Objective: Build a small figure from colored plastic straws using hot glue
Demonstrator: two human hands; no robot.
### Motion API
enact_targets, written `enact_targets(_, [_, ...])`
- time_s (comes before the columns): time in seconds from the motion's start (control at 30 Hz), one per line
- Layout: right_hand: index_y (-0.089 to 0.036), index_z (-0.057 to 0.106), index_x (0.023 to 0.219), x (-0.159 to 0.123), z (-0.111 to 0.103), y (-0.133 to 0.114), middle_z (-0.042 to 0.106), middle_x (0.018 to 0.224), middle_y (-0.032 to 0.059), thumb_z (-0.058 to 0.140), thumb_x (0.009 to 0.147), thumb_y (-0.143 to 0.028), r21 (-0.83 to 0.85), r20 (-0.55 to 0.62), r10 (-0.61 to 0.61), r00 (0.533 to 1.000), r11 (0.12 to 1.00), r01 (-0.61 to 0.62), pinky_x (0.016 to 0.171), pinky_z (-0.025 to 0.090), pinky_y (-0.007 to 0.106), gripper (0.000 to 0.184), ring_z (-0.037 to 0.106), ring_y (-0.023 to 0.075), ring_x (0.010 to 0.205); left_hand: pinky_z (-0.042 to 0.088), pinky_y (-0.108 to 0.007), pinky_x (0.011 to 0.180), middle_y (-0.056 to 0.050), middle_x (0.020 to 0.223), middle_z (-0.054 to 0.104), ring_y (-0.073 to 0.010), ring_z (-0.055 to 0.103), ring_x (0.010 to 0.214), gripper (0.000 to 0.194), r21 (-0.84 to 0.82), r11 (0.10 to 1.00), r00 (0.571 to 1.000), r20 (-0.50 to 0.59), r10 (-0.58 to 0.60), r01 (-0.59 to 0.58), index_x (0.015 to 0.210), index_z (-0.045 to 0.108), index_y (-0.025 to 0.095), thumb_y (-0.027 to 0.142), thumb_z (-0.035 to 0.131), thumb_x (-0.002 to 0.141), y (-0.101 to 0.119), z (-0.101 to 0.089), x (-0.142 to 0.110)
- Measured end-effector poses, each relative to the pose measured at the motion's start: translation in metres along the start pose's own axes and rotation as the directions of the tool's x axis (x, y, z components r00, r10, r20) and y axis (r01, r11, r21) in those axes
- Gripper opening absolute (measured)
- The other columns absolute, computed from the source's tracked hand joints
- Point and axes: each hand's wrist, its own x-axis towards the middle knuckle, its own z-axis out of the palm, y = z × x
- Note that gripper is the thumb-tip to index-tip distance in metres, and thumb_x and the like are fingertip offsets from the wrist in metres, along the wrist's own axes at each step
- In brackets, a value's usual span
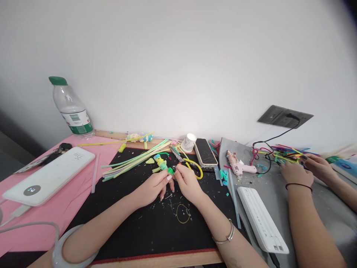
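Note:
My left hand (152, 187) and my right hand (189, 183) meet over the black mat (134, 227), fingers pinched together. Between their fingertips is a small green piece (170, 171), apparently bent pipe cleaner; fingers partly cover it. Just beyond my left fingertips is a yellow and teal coiled pipe-cleaner figure (160, 162); I cannot tell whether it is joined to the green piece. Yellow-handled pliers (198, 169) lie past my right hand. A bundle of pale green and yellow pipe cleaners (134, 160) lies to the left. A thin rubber band (183, 214) rests nearer me.
A white power bank (50, 175) and a bottle (74, 108) stand left. Behind are a paper cup (189, 143) and a phone (205, 152). To the right are a pink glue gun (241, 165), another power bank (262, 219) and a co-worker's hands (298, 174) with pipe cleaners.

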Motion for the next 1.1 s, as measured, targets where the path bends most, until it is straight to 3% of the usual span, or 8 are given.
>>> enact_targets(0.33, [-0.020, 0.035, 0.062, 0.001, -0.003, -0.005, 0.041, 0.061, -0.0032, 0.037, 0.091, -0.021, -0.060, 0.043, -0.037, 0.998, 0.997, 0.040, 0.056, 0.029, 0.024, 0.029, 0.039, 0.0115, 0.058, 0.037, -0.025, 0.050, 0.003, 0.054, 0.055, -0.0114, 0.047, 0.043, 0.034, 0.254, 0.967, 0.975, -0.215, 0.052, 0.004, 0.062, 0.048, 0.021, 0.038, 0.043, 0.091, 0.004, -0.007, 0.000])
enact_targets(0.53, [-0.020, 0.053, 0.090, -0.002, 0.002, -0.004, 0.053, 0.068, -0.0031, 0.052, 0.084, -0.028, 0.250, 0.076, 0.082, 0.994, 0.963, -0.099, 0.053, 0.037, 0.022, 0.010, 0.047, 0.0109, 0.056, 0.031, -0.023, 0.042, 0.003, 0.047, 0.052, -0.0110, 0.041, 0.036, 0.035, 0.081, 0.994, 0.975, -0.215, -0.057, 0.075, 0.063, 0.046, 0.022, 0.041, 0.041, 0.091, 0.002, -0.002, 0.001])
enact_targets(0.67, [-0.019, 0.056, 0.082, -0.001, 0.007, 0.004, 0.054, 0.063, -0.0022, 0.054, 0.082, -0.031, 0.422, -0.016, 0.174, 0.985, 0.894, -0.151, 0.052, 0.041, 0.024, 0.012, 0.050, 0.0113, 0.053, 0.032, -0.023, 0.044, 0.003, 0.052, 0.053, -0.0107, 0.041, 0.039, 0.032, 0.065, 0.996, 0.977, -0.207, -0.047, 0.061, 0.070, 0.050, 0.021, 0.043, 0.039, 0.091, -0.001, -0.005, 0.001])
enact_targets(0.73, [-0.019, 0.055, 0.081, 0.000, 0.009, 0.009, 0.053, 0.060, -0.0028, 0.054, 0.082, -0.032, 0.440, -0.061, 0.239, 0.969, 0.878, -0.189, 0.049, 0.041, 0.024, 0.013, 0.050, 0.0116, 0.050, 0.036, -0.024, 0.050, 0.004, 0.057, 0.052, -0.0119, 0.045, 0.047, 0.023, 0.158, 0.987, 0.917, -0.397, 0.032, 0.034, 0.079, 0.053, 0.021, 0.040, 0.046, 0.089, -0.003, -0.013, 0.003])
enact_targets(0.8, [-0.020, 0.055, 0.082, 0.001, 0.010, 0.014, 0.054, 0.059, -0.0025, 0.053, 0.082, -0.033, 0.444, -0.087, 0.286, 0.954, 0.869, -0.220, 0.048, 0.041, 0.024, 0.013, 0.051, 0.0123, 0.050, 0.039, -0.024, 0.055, 0.003, 0.068, 0.054, -0.0136, 0.050, 0.056, 0.017, 0.226, 0.971, 0.755, -0.648, 0.095, 0.072, 0.090, 0.053, 0.021, 0.038, 0.053, 0.085, -0.006, -0.022, 0.007])
enact_targets(0.87, [-0.020, 0.056, 0.083, 0.002, 0.010, 0.017, 0.057, 0.062, -0.0013, 0.053, 0.082, -0.031, 0.449, -0.102, 0.300, 0.948, 0.865, -0.225, 0.049, 0.043, 0.024, 0.012, 0.054, 0.0131, 0.052, 0.042, -0.027, 0.059, -0.002, 0.084, 0.058, -0.0156, 0.053, 0.064, 0.024, 0.329, 0.936, 0.707, -0.692, 0.147, 0.127, 0.099, 0.055, 0.021, 0.036, 0.057, 0.081, -0.012, -0.030, 0.012])
enact_targets(1.0, [-0.019, 0.060, 0.082, 0.004, 0.009, 0.018, 0.062, 0.070, 0.0007, 0.054, 0.077, -0.023, 0.371, -0.148, 0.275, 0.950, 0.906, -0.205, 0.053, 0.044, 0.024, 0.009, 0.055, 0.0130, 0.057, 0.042, -0.040, 0.090, -0.009, 0.103, 0.065, -0.0275, 0.058, 0.099, 0.027, 0.428, 0.898, 0.778, -0.597, 0.196, 0.102, 0.094, 0.063, 0.021, 0.034, 0.068, 0.071, -0.023, -0.036, 0.020])
enact_targets(1.1, [-0.018, 0.063, 0.084, 0.004, 0.008, 0.018, 0.066, 0.079, 0.0029, 0.053, 0.075, -0.019, 0.300, -0.163, 0.250, 0.955, 0.934, -0.193, 0.054, 0.044, 0.024, 0.014, 0.056, 0.0130, 0.059, 0.041, -0.045, 0.093, -0.009, 0.101, 0.068, -0.0294, 0.059, 0.100, 0.029, 0.343, 0.936, 0.784, -0.601, 0.157, 0.075, 0.092, 0.062, 0.022, 0.032, 0.072, 0.067, -0.027, -0.033, 0.023])
